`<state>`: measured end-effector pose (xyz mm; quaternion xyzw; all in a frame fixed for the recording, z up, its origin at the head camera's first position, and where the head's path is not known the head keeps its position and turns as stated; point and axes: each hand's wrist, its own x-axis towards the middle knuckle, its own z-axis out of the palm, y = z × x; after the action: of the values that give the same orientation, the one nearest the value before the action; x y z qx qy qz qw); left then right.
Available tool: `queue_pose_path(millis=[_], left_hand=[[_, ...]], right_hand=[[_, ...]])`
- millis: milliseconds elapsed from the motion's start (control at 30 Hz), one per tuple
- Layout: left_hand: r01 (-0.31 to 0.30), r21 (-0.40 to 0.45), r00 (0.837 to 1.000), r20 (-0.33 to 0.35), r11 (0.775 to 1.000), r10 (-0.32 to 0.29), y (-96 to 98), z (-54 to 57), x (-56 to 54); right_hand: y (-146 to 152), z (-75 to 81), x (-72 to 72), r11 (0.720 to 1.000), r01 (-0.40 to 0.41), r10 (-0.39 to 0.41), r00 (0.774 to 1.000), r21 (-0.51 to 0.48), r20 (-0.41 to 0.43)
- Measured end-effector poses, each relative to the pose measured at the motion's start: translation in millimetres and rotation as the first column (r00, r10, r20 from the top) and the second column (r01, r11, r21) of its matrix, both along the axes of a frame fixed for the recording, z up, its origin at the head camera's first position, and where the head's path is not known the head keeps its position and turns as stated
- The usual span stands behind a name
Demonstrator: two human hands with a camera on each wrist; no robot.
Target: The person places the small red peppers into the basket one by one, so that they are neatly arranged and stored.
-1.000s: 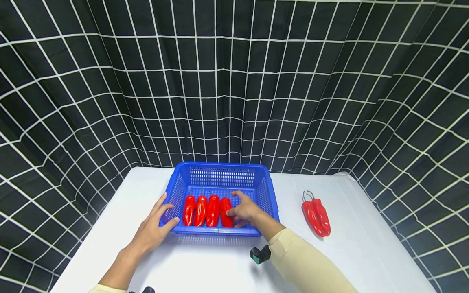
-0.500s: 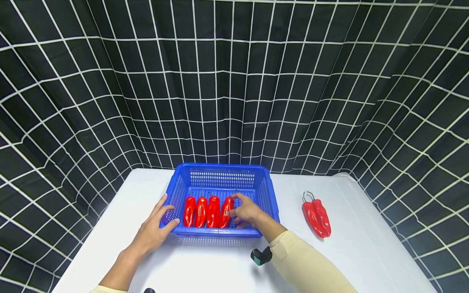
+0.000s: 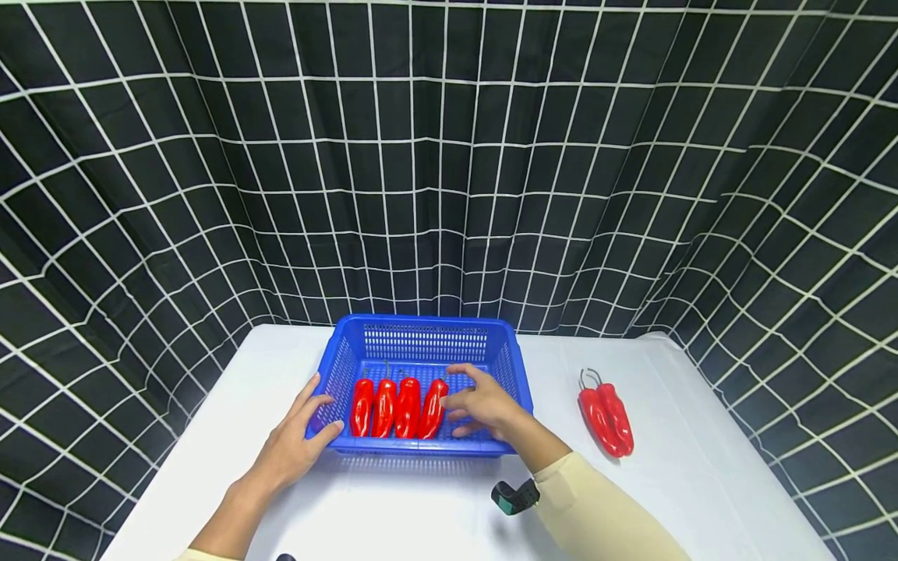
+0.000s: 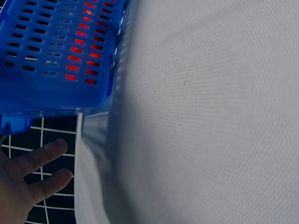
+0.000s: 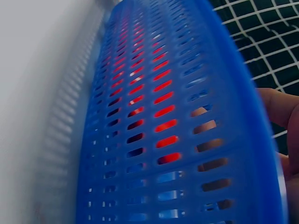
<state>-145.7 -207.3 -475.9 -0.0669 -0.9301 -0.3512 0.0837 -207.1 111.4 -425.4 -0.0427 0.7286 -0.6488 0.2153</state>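
A person's right hand [image 3: 484, 403] is inside a blue basket [image 3: 421, 320], right of the basket's middle, its fingers apart and gripping nothing. One fingertip meets the edge of the end pepper [image 3: 433, 409]; whether it touches or only overlaps in the view, I cannot tell. This red pepper lies in the basket, aslant, with its stem end tipped toward the basket's right wall. To its left, also in the basket, three more peppers [image 3: 383, 409] lie in a row, stems toward the basket's back wall.

The left hand [image 3: 298, 428] is at the basket's front left corner, fingers spread, thumb over the rim.

Outside, well to the right of the basket, a loose pair [image 3: 607, 425] of red peppers lies side by side on the white surface [image 3: 393, 514]. Judging from this, the work is more than half done: four peppers are in the basket and two are left outside, while the slanted one looks not quite lined up.

Behind the basket hangs a dark, white-gridded curtain [image 3: 449, 171].
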Motion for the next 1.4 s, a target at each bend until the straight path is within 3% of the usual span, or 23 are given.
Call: queue_pose_path(millis=[267, 867, 1400], left_hand=[[0.005, -0.006, 1.000, -0.007, 1.000, -0.005, -0.5, 2.6, -0.1], [-0.003, -0.011, 1.000, 0.002, 1.000, 0.003, -0.1, 1.3, -0.1], [-0.002, -0.007, 1.000, 0.006, 1.000, 0.002, -1.0, 0.7, -0.1]], right_hand=[[10, 6.2, 3.8, 0.998, 0.018, -0.018, 1.000, -0.052, 0.018], [30, 36.4, 21.1, 0.994, 0.024, -0.031, 0.997, -0.107, -0.072], [52, 50.3, 31.4, 0.997, 0.035, -0.042, 0.995, -0.072, -0.092]])
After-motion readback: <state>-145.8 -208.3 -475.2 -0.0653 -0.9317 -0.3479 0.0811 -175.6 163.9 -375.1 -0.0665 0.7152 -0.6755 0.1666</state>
